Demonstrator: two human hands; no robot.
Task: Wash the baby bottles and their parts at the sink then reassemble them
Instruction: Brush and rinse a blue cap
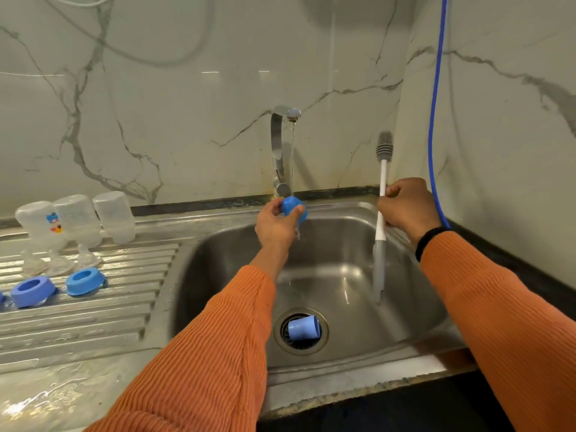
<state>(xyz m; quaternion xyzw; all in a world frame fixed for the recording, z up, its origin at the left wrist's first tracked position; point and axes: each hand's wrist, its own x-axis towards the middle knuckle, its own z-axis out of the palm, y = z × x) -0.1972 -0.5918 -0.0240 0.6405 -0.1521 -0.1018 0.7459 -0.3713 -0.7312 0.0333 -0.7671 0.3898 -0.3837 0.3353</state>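
I hold a blue cap (294, 207) under the tap stream (292, 157), left hand (277, 226) fingers pinching it; right hand (405, 207) grips the bottle brush (381, 194) upright. Rinsing step. Next, I judge: the second cap (303, 328) on the sink (218, 244) drain.

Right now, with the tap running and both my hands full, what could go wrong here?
The blue cap lying on the drain strainer may block draining or get forgotten. The blue part, pinched only by the left hand fingertips under the stream, could slip into the sink. The brush in the right hand could flick water.
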